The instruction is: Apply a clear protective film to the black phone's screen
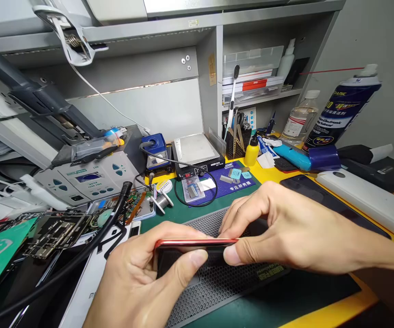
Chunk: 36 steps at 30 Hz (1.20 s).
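A smartphone (197,243) with a red frame is held up in front of me, its long red edge facing up and its dark face tilted toward me. My left hand (149,269) grips its left end, thumb on the dark face and fingers behind. With my right hand (272,232) I pinch the right part of the upper edge between thumb and fingers. The phone's lower part is hard to make out against the dark background. Under both hands lies a grey honeycomb-patterned mat (214,291) on a green work mat (251,310).
On the left stand a soldering station (90,177), circuit boards (56,232) and a black hose (90,259). Behind are a heating plate (197,150), solder spool (163,202) and yellow bottle (251,152). A spray can (337,111) and a long white device (368,200) occupy the right.
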Each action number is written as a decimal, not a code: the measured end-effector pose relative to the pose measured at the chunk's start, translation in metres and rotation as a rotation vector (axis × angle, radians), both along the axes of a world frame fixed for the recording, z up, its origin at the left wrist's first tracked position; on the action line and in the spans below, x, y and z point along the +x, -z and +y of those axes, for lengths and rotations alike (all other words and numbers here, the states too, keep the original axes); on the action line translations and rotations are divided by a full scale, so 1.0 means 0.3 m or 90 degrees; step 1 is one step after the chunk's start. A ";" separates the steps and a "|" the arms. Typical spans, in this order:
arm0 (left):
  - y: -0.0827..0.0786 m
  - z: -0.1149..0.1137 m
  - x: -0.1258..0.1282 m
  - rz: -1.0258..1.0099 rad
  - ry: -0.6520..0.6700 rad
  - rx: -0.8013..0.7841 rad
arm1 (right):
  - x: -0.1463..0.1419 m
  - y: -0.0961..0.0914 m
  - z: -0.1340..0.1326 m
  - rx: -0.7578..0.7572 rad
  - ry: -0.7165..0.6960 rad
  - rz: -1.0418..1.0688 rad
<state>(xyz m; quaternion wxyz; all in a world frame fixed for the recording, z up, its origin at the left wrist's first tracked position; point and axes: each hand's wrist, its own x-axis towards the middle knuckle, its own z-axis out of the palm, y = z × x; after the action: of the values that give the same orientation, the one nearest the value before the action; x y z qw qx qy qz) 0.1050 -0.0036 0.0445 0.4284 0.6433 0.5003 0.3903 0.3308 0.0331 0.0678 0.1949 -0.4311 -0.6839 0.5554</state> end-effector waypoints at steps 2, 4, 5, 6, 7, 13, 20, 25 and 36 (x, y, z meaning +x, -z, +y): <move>0.000 0.006 -0.013 0.021 0.031 0.004 | 0.003 -0.014 0.011 -0.006 -0.027 -0.019; 0.001 0.009 -0.024 0.041 0.050 0.014 | 0.005 -0.021 0.022 -0.026 -0.052 -0.028; 0.002 0.009 -0.027 0.050 0.063 0.016 | 0.007 -0.022 0.028 -0.037 -0.063 -0.029; 0.002 0.008 -0.029 0.054 0.071 0.012 | 0.008 -0.021 0.033 -0.047 -0.072 -0.030; 0.002 0.007 -0.029 0.053 0.072 0.003 | 0.009 -0.020 0.037 -0.054 -0.081 -0.031; -0.002 0.007 -0.026 0.043 0.091 -0.035 | 0.002 -0.001 0.060 -0.083 -0.099 -0.034; 0.008 0.011 -0.058 0.047 0.126 -0.069 | 0.017 0.010 0.058 -0.083 -0.133 0.034; -0.002 0.015 -0.052 0.061 0.129 -0.078 | 0.011 0.024 0.027 -0.099 -0.105 0.063; -0.012 0.014 -0.032 0.037 0.135 -0.088 | -0.023 0.027 0.055 -0.159 -0.078 0.001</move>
<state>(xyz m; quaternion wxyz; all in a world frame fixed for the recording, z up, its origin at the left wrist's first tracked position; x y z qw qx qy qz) 0.0954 0.0005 0.0481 0.4956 0.6727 0.4676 0.2886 0.3238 0.0495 0.0595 0.1059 -0.4090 -0.6344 0.6474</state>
